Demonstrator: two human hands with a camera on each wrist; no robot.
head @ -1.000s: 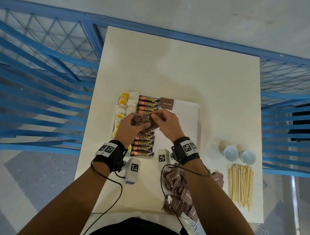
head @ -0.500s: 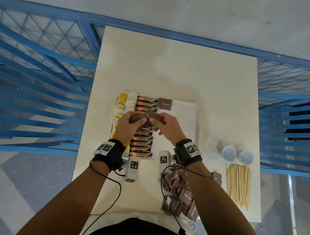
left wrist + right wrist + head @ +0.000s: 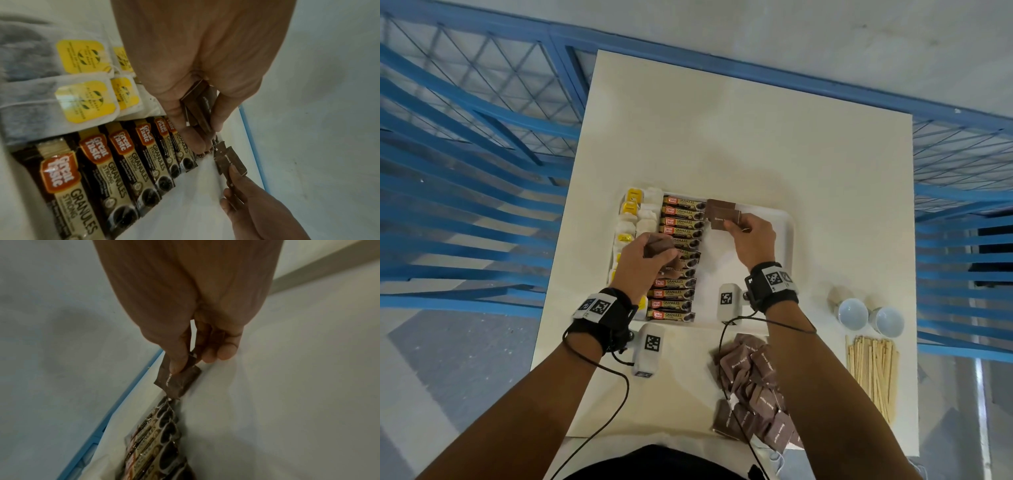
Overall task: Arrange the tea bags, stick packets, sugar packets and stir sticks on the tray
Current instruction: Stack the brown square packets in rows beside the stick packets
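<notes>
A white tray [image 3: 784, 240] lies mid-table with tea bags [image 3: 631, 219] along its left side and a column of stick packets [image 3: 681, 219] beside them. My right hand [image 3: 743, 228] pinches a brown sugar packet [image 3: 724, 219] at the tray's far end, overlapping another sugar packet [image 3: 717, 204] lying there. Over the stick packets, my left hand [image 3: 654, 253] grips a small stack of brown sugar packets [image 3: 200, 107]. In the right wrist view the pinched sugar packet [image 3: 176, 379] hangs at the tray's far rim. Loose sugar packets [image 3: 753, 387] are heaped near the table's front edge.
Wooden stir sticks [image 3: 871, 370] lie bundled at the front right of the table, with two white cups [image 3: 869, 317] behind them. Blue metal railings [image 3: 465, 171] flank the table [image 3: 722, 137] on both sides.
My right hand took one sugar packet from the stack in my left hand and carried it forward to the tray's far end. The left hand stayed over the stick packets.
</notes>
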